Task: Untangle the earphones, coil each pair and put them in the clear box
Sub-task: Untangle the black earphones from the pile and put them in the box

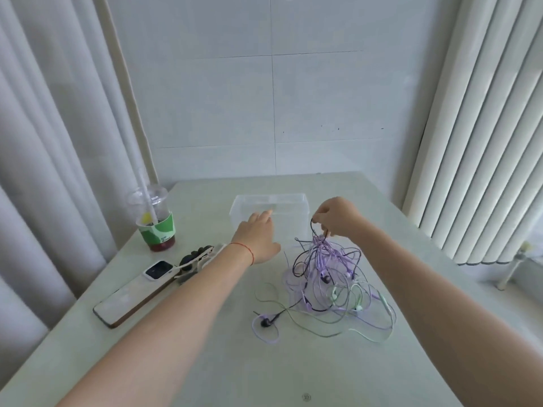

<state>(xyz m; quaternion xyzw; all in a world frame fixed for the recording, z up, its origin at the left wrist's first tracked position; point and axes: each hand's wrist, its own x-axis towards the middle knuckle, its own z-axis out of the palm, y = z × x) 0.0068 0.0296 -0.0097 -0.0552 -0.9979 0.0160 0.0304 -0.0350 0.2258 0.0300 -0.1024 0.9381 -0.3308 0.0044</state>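
Observation:
A tangle of earphones (329,286) in purple, black and pale green lies on the table, right of centre. My right hand (338,217) pinches a bunch of the cords and holds the top of the tangle lifted off the table. A black earbud (266,322) lies loose at the tangle's near left. The clear box (293,198) stands just behind the tangle with nothing visible inside. My left hand (258,237) reaches out flat with straight fingers at the box's front left side.
A plastic cup (155,221) with a straw and green sleeve stands at the table's left edge. A phone (135,293) lies face down near it, with a dark hair clip (195,258) beside it. Curtains hang left and right.

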